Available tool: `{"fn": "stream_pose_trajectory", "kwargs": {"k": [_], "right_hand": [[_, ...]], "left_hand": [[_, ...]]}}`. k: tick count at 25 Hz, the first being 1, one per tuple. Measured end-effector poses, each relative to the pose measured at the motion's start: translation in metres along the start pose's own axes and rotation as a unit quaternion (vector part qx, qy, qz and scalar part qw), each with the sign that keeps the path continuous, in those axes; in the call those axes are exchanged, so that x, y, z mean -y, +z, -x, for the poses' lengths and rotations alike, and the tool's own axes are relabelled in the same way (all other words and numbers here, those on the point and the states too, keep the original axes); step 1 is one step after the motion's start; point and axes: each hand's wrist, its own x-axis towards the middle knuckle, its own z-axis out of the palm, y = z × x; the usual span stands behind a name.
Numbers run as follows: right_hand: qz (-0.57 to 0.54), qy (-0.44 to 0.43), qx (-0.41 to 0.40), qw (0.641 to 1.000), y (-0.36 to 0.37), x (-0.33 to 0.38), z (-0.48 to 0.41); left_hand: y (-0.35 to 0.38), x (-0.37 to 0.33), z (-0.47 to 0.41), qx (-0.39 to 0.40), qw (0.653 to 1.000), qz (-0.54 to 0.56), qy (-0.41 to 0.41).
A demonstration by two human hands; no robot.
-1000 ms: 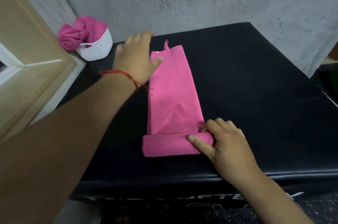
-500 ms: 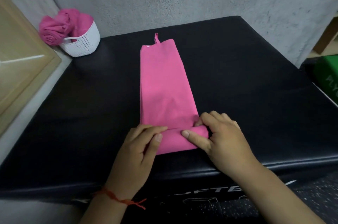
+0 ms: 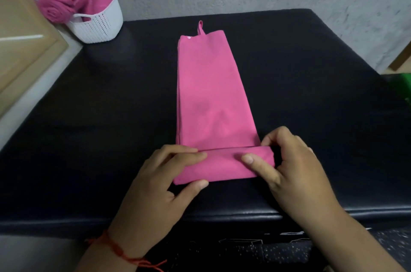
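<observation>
A pink towel (image 3: 211, 94), folded into a long narrow strip with a small loop at its far end, lies on the black padded surface (image 3: 311, 94). Its near end is turned over into a short roll. My left hand (image 3: 160, 191) pinches the left end of that roll, fingers on top and thumb at the near edge. The right end of the roll is pinched by my right hand (image 3: 289, 167), thumb on top and fingers curled round the far side.
A white perforated basket (image 3: 97, 22) with rolled pink towels (image 3: 60, 2) stands at the back left corner, next to a beige wooden frame (image 3: 24, 49). A grey wall runs behind. Something green (image 3: 400, 87) shows past the right edge.
My left hand came back from the towel's far end to the near roll and now pinches its left end. My right hand stayed on the right end. The view moved closer.
</observation>
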Motion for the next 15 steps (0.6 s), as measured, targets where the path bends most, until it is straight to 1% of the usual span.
{"fn": "stream_pose_trajectory", "kwargs": {"k": [4,8,11,13,15], "right_hand": [[0.076,-0.034,-0.002,0.997,0.0058,-0.0024,0.0014],[0.096,-0.034,-0.006,0.995,0.0072,-0.0043,0.0],[0.129,-0.049,-0.016,0.99,0.0101,-0.0043,-0.0016],[0.16,-0.055,-0.027,0.985,0.0108,-0.0025,-0.0007],[0.18,-0.046,-0.036,0.982,0.0097,-0.0008,0.0012]], "left_hand": [[-0.0011,0.0007,-0.0048,0.007,0.999,0.018,-0.044],[0.0032,0.0036,-0.0075,0.004,0.997,-0.053,-0.052],[0.0037,0.0025,-0.0079,0.012,0.994,-0.085,-0.064],[0.0019,0.0008,-0.0061,0.02,0.993,-0.091,-0.076],[-0.0007,0.0,-0.0037,0.037,0.99,-0.08,-0.111]]}}
